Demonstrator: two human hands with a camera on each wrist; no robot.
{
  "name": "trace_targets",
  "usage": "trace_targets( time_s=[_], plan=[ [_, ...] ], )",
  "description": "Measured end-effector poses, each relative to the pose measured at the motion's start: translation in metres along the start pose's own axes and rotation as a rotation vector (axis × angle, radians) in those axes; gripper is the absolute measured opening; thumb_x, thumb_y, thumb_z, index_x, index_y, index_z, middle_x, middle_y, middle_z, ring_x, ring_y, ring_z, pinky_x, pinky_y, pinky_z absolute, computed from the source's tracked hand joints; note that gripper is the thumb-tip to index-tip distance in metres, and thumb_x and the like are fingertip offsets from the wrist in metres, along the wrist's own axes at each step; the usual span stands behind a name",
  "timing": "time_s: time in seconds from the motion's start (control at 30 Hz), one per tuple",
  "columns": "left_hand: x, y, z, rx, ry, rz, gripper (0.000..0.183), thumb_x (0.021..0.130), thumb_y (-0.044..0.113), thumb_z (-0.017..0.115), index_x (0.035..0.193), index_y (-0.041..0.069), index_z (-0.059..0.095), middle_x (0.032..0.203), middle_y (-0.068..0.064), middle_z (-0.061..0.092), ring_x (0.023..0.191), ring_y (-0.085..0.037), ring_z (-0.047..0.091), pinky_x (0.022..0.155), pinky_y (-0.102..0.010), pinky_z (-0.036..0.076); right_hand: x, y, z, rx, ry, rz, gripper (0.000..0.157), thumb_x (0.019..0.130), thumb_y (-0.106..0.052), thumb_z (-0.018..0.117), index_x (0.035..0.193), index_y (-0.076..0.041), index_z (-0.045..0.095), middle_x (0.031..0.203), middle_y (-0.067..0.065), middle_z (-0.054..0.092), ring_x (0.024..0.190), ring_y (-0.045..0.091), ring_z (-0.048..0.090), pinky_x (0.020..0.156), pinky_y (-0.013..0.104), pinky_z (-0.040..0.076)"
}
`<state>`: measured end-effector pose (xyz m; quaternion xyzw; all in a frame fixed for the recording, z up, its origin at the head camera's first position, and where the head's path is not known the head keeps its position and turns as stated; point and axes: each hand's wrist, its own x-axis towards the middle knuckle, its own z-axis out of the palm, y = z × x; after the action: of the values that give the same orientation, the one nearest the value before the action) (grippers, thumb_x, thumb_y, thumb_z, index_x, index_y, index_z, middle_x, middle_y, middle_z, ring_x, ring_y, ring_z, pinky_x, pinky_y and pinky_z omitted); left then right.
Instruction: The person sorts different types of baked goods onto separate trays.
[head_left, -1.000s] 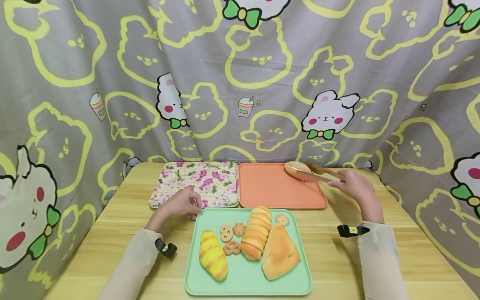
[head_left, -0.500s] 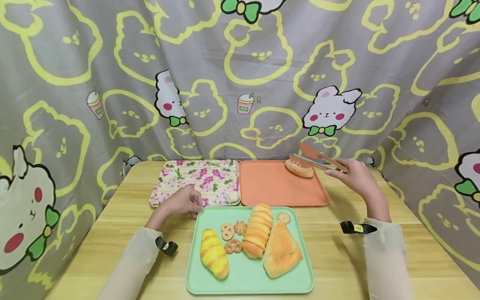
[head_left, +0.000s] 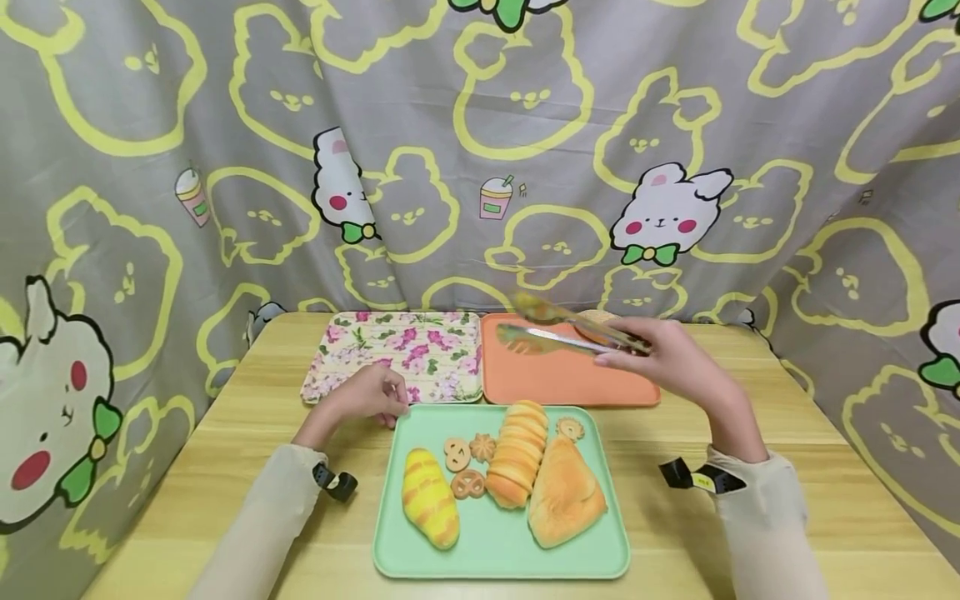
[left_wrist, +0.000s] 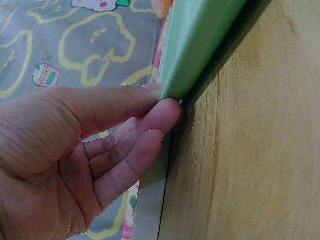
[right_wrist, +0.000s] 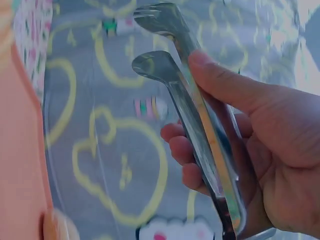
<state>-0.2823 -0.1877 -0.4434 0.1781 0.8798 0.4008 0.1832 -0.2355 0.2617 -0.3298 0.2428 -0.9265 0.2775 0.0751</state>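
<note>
My left hand (head_left: 367,392) pinches the far left corner of the mint-green tray (head_left: 495,562) between thumb and fingers; the left wrist view shows the tray's rim (left_wrist: 175,80) at the fingertips. In my right hand (head_left: 663,350) are metal tongs (right_wrist: 191,140), gripped along their arms, with the tips apart and nothing between them. They point left above the orange tray (head_left: 570,382), blurred in the head view. Behind them, a sesame-topped bun (head_left: 600,317) lies at the orange tray's back right, partly hidden by the tongs.
The green tray bears a yellow striped bread (head_left: 430,500), a ridged roll (head_left: 517,454), a triangular pastry (head_left: 566,496) and several cookies (head_left: 468,484). A floral tray (head_left: 405,354) stands left of the orange one. A patterned curtain (head_left: 420,108) hangs behind the wooden table (head_left: 225,467).
The tongs let go of the sesame bun, which stays on the orange tray. My right hand then swings the tongs left over that tray. The left hand keeps its place at the green tray's corner.
</note>
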Motion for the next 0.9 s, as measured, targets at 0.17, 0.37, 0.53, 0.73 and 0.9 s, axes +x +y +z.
trace_targets(
  time_s=[0.17, 0.37, 0.53, 0.73, 0.9],
  plan=[
    [0.002, 0.001, 0.001, 0.006, -0.005, -0.001, 0.009, 0.089, 0.004, 0.075, 0.083, 0.001, 0.07, 0.065, -0.009, 0.07, 0.058, -0.018, 0.069, 0.058, -0.032, 0.06, -0.002, -0.028, 0.02, 0.043, -0.118, -0.121, 0.041, 0.092, -0.032, 0.076, 0.125, -0.008, 0.069, 0.089, -0.003, 0.067, 0.069, 0.007, 0.055, 0.06, 0.024, 0.05],
    [0.001, 0.002, 0.001, 0.025, -0.003, -0.007, 0.009, 0.09, 0.004, 0.074, 0.083, 0.001, 0.07, 0.066, -0.01, 0.07, 0.058, -0.017, 0.068, 0.057, -0.03, 0.06, 0.0, -0.046, 0.051, -0.035, -0.18, -0.267, 0.043, 0.091, -0.041, 0.074, 0.126, -0.017, 0.068, 0.094, -0.011, 0.066, 0.075, 0.003, 0.058, 0.064, 0.022, 0.051],
    [0.0, 0.002, 0.0, 0.028, 0.006, -0.003, 0.009, 0.09, 0.003, 0.074, 0.083, 0.0, 0.07, 0.067, -0.01, 0.071, 0.058, -0.017, 0.069, 0.058, -0.031, 0.06, 0.005, -0.051, 0.07, -0.226, -0.12, -0.396, 0.048, 0.086, -0.044, 0.075, 0.127, -0.019, 0.069, 0.113, -0.007, 0.073, 0.096, 0.01, 0.068, 0.089, 0.034, 0.054],
    [0.001, 0.002, -0.001, 0.029, 0.012, -0.001, 0.009, 0.089, 0.003, 0.074, 0.082, 0.0, 0.069, 0.067, -0.01, 0.071, 0.058, -0.018, 0.069, 0.058, -0.033, 0.061, 0.003, -0.056, 0.075, -0.257, -0.126, -0.48, 0.049, 0.084, -0.041, 0.079, 0.126, -0.018, 0.07, 0.113, -0.007, 0.073, 0.096, 0.009, 0.066, 0.094, 0.04, 0.05],
    [0.001, 0.003, 0.001, 0.022, 0.007, -0.007, 0.009, 0.09, 0.003, 0.074, 0.082, 0.0, 0.069, 0.067, -0.011, 0.071, 0.058, -0.017, 0.069, 0.059, -0.034, 0.061, 0.001, -0.053, 0.069, -0.228, -0.155, -0.469, 0.049, 0.084, -0.041, 0.078, 0.127, -0.018, 0.07, 0.114, -0.008, 0.073, 0.094, 0.008, 0.066, 0.091, 0.039, 0.052]
  ],
)
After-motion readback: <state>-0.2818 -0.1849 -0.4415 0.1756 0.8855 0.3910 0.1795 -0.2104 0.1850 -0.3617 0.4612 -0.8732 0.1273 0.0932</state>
